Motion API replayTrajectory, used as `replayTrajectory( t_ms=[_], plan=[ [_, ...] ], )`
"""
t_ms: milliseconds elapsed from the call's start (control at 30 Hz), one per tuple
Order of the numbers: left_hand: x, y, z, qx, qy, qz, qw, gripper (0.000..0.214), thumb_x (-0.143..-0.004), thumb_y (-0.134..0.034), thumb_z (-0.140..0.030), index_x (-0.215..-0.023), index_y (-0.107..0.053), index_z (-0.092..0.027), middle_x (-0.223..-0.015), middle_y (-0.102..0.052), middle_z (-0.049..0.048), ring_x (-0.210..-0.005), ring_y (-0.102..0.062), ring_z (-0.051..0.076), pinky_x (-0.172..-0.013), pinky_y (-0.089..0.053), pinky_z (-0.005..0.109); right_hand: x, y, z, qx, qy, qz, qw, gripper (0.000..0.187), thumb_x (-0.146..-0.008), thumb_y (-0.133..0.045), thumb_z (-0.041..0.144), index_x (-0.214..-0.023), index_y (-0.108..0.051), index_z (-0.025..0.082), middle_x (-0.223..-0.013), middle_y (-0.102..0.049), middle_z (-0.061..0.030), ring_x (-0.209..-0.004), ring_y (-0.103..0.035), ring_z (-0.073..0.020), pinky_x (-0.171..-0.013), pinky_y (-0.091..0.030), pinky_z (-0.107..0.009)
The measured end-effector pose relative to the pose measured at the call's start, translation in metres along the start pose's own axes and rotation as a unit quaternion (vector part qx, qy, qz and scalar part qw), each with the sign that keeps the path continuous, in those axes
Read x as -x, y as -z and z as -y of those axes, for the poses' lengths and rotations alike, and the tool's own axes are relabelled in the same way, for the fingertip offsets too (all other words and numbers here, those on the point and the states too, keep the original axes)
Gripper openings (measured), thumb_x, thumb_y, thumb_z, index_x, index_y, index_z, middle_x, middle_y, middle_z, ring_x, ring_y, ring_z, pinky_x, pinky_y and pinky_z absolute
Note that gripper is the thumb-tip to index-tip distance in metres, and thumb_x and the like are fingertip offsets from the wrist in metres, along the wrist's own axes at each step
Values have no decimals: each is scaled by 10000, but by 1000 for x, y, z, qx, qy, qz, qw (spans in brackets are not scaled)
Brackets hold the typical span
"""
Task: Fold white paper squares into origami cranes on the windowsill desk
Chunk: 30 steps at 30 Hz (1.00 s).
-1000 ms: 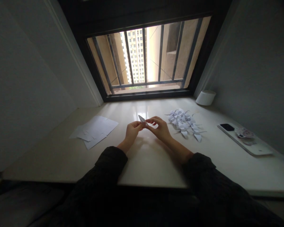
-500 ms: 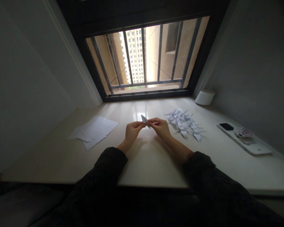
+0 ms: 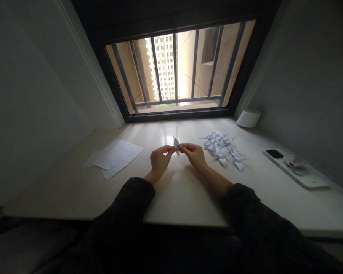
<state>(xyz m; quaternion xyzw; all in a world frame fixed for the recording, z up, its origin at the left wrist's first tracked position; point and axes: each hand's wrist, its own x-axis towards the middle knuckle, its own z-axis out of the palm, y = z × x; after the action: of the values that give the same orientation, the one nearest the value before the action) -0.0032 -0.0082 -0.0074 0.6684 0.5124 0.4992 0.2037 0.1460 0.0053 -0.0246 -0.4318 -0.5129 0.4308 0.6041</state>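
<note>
A small piece of folded white paper [image 3: 176,142] is held up between my two hands, with a narrow point at its top and another below. My left hand [image 3: 161,156] pinches it from the left with thumb and fingers. From the right, my right hand [image 3: 193,154] pinches it too, and the fingertips of both hands almost meet. The fingers hide its middle. Just right of my right hand, a pile of folded white paper cranes [image 3: 221,146] lies on the pale sill [image 3: 183,205].
Left of my hands, several white paper sheets [image 3: 118,154] overlap loosely. On the right lies a white phone [image 3: 308,175] with a round grip on its back. A white cup-like object [image 3: 248,118] stands in the far right corner, beside the barred window [image 3: 183,72].
The folded paper has turned from a slant to nearly upright between my fingertips. My left hand has shifted slightly. The crane pile and sheets lie as before.
</note>
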Motion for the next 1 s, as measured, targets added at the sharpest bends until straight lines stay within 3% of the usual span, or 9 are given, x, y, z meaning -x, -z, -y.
replayTrajectory(
  t_ms=[200,533,867,1000],
  plan=[
    [-1,-4,2,76,33,1,997,252,-726,-684,-461,-791,-732,-222,-815,-733,32,-794,-679,198,-730,-496,291,-2,0,-5,-20,4,5,1000,269,-663,-733,411,-785,-737,172,-689,-718,-51,-641,-646,-168,-659,-519,-304],
    [-3,-11,11,257,87,34,962,256,-679,-738,-391,-748,-669,-154,-781,-714,55,-764,-668,182,-720,-497,296,0,-3,-2,-58,-15,18,998,310,-631,-757,437,-795,-726,175,-708,-723,-53,-667,-669,-183,-724,-547,-351],
    [-5,-10,9,290,73,11,954,272,-639,-778,-332,-811,-675,-148,-857,-712,72,-844,-672,201,-847,-503,367,-1,-1,-4,-5,7,30,1000,296,-684,-708,454,-793,-712,179,-716,-710,-57,-699,-661,-188,-709,-531,-340],
    [-6,-9,6,305,73,-17,949,336,-622,-794,-306,-886,-644,-162,-844,-708,60,-821,-680,198,-816,-517,368,-1,-2,-5,-3,8,39,999,299,-699,-692,464,-801,-702,183,-711,-704,-54,-675,-648,-177,-684,-527,-329]
  ],
)
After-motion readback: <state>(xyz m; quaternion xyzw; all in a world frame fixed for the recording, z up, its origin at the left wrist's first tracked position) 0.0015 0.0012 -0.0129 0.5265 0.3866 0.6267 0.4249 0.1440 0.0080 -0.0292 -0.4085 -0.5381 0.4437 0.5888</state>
